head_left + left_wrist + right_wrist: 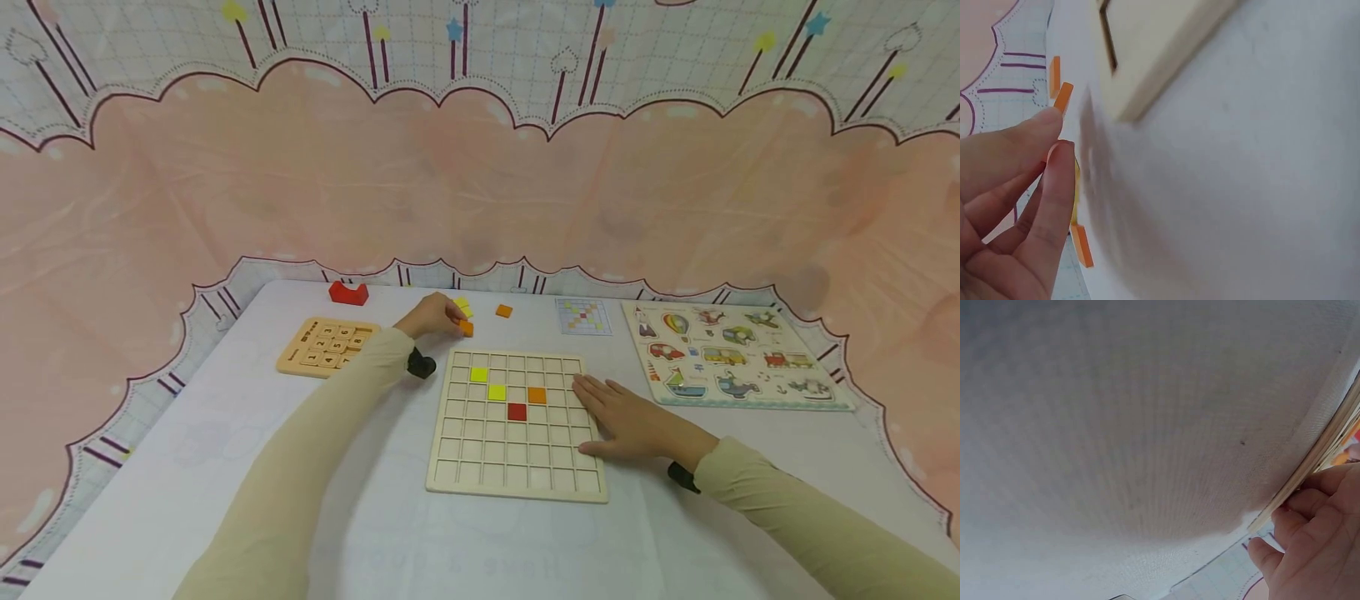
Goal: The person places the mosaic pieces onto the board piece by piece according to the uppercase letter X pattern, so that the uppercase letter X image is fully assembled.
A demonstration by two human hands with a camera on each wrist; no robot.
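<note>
My left hand (433,317) pinches an orange square tile (1065,97) between thumb and fingertips, just beyond the far left corner of the wooden grid board (517,493). Yellow tiles (463,305) lie beside those fingers, partly hidden, and a loose orange tile (504,311) lies to their right. On the board sit two yellow tiles, a red tile (517,412) and an orange tile (537,396). My right hand (626,421) rests with extended fingers on the board's right edge; in the right wrist view its fingers (1304,509) touch that edge.
Left of the board lies a wooden number puzzle (318,346), partly behind the left sleeve. Farther back stands a red block (348,293). A small pattern card (583,317) and a picture puzzle board (738,354) with vehicles lie at the back right.
</note>
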